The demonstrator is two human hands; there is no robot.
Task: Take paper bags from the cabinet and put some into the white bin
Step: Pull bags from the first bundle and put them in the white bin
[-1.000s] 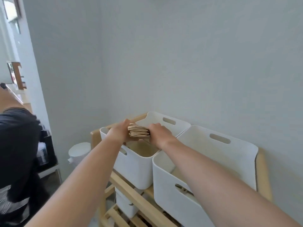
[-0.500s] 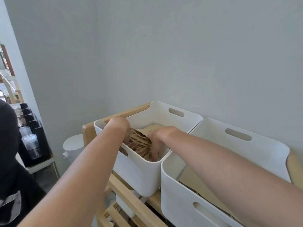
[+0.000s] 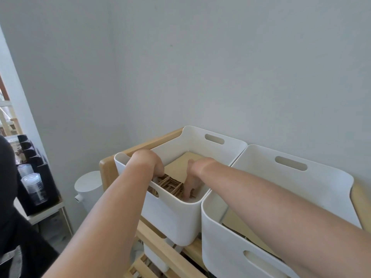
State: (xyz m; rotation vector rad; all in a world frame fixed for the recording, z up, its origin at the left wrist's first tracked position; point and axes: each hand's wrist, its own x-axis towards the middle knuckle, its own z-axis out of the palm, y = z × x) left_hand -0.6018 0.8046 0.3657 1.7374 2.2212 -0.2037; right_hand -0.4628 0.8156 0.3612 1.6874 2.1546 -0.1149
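Observation:
A stack of brown paper bags point(image 3: 170, 185) stands on edge inside the left white bin point(image 3: 172, 223) on top of the wooden rack. My left hand point(image 3: 148, 163) reaches over the bin's near left rim, its fingers curled onto the left end of the stack. My right hand point(image 3: 192, 177) is down inside the bin, with straight fingers pointing downward against the right end of the stack. A flat tan bag point(image 3: 186, 163) lies behind the stack in the same bin. The lower part of the stack is hidden by the bin wall.
A second white bin point(image 3: 220, 247) with tan sheets inside stands directly to the right, touching the first. The wooden rack point(image 3: 160, 247) holds another white bin below. A white round can point(image 3: 88, 185) sits on the floor at the left, near clear cups point(image 3: 34, 187) and a person in black point(image 3: 10, 227).
Both hands have lowered the stack of paper bags from above the rim down into the left white bin. The view has moved closer and tilted down.

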